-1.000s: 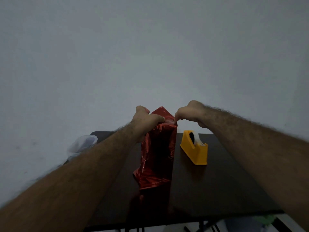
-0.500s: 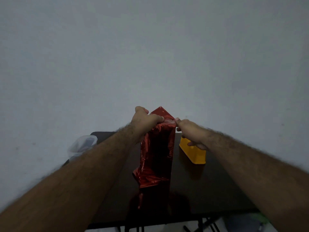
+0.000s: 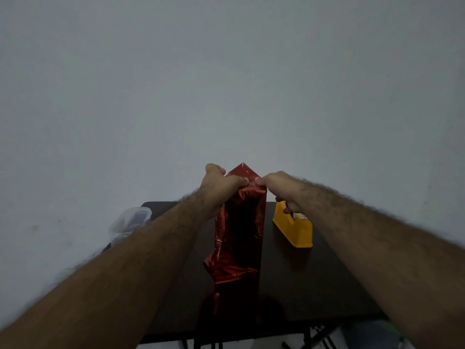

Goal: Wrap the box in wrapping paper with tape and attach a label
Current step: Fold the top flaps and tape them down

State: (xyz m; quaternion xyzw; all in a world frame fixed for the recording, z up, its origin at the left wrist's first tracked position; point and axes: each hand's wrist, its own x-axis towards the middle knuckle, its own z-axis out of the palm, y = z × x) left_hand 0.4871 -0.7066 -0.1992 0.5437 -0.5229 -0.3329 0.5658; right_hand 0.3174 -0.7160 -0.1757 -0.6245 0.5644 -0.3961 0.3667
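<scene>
A tall box (image 3: 241,230) covered in shiny red wrapping paper stands on end in the middle of the dark table (image 3: 314,285). A pointed paper flap (image 3: 242,171) sticks up at its top. My left hand (image 3: 221,182) grips the top left edge and pinches the paper. My right hand (image 3: 279,187) presses its fingertips on the top right edge, touching the left fingertips. A yellow tape dispenser (image 3: 294,227) sits just right of the box, partly behind my right hand. Loose crumpled paper shows at the box's bottom. No label is visible.
A clear plastic container (image 3: 130,220) sits at the table's left edge, partly behind my left forearm. A plain grey wall rises behind the table. Below the table's near edge are dark legs and some blurred objects on the floor.
My right hand dropped from above the box top, passed in front of the dispenser, and now rests its fingertips on the top edge. The left hand and box stayed put.
</scene>
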